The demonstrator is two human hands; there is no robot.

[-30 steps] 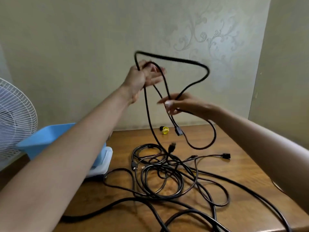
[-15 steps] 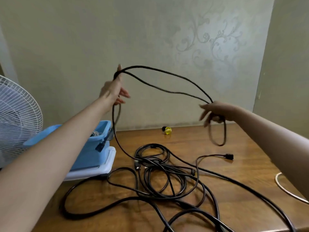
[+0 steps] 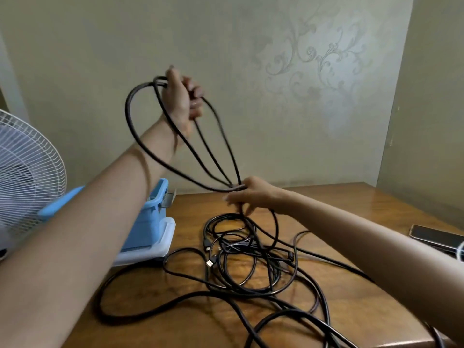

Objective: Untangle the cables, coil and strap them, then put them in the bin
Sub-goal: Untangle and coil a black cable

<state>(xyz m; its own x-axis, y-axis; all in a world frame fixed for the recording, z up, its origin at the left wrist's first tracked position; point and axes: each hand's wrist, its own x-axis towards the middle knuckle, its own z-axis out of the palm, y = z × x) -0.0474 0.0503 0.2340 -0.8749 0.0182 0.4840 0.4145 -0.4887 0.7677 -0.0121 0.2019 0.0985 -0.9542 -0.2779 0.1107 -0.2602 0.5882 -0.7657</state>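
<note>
My left hand (image 3: 182, 99) is raised high and grips the top of several loops of a black cable (image 3: 216, 149). The loops hang down and to the right, where my right hand (image 3: 247, 195) pinches their lower end just above the table. From there the cable drops into a tangled pile of black cables (image 3: 248, 262) on the wooden table (image 3: 351, 310). A USB plug (image 3: 210, 262) pokes out of the pile. The blue bin (image 3: 150, 222) stands at the left, partly hidden behind my left forearm.
A white fan (image 3: 27, 172) stands at the far left beside the bin. A phone (image 3: 437, 238) lies at the table's right edge. The bin rests on a clear lid (image 3: 153, 252). Walls close off the back and right.
My left hand rose and moved right with the cable's loops. My right hand dropped low toward the table centre, pulling the loops into a long narrow bundle. The camera tilted down.
</note>
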